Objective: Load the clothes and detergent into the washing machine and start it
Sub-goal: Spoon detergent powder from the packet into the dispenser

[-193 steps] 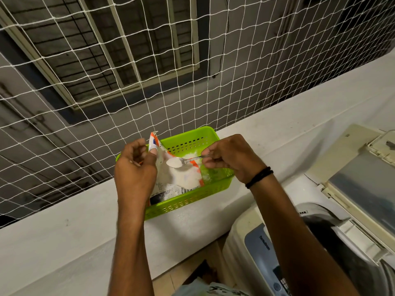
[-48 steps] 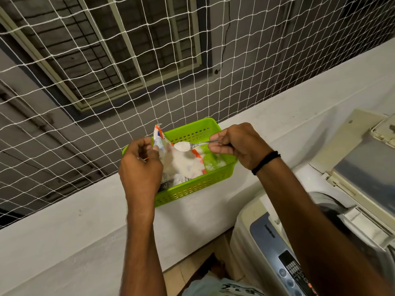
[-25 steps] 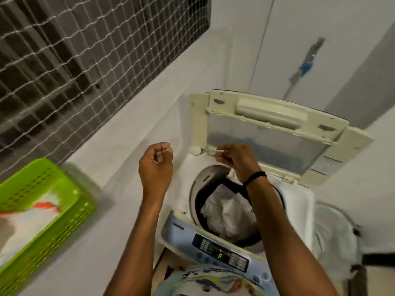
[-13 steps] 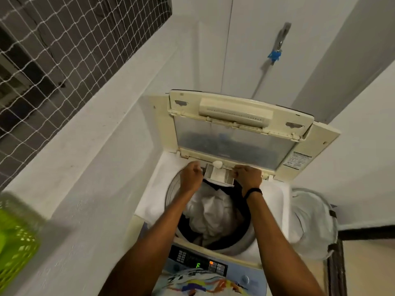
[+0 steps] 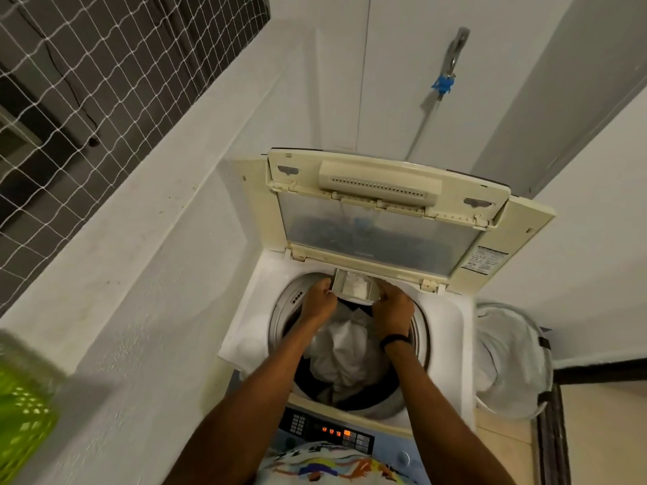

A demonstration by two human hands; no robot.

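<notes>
As seen from above, a printed shirt fills the bottom edge, and both forearms reach forward from it over a top-loading washer. Nearest on the machine is the panel, with orange digits lit. Beyond it lies the drum, which holds the clothes, mostly white cloth heaped against a dark inner wall.

At the far rim of the drum, a small drawer stands out from its slot under the hinge of the lid. White powder lies in the drawer. The left hand is knuckles-up with its fingers curled against the drawer's left wall, holding it. The right hand has its fingers curled round the drawer's front right corner; its fingertips are hidden behind the knuckles. A black band circles the right wrist. Whether either hand also holds something smaller cannot be told.

The lid stands raised behind the drawer, cream-framed with a clouded pane and a printed label at its right corner.

Just beside the washer on the right stands a white mesh hamper. At the lower left, blurred, is a green basket on a pale ledge, well apart from the washer. A white net spans the opening above the ledge. On the far wall is a tap with a blue fitting, and a hose runs down from it behind the lid.
</notes>
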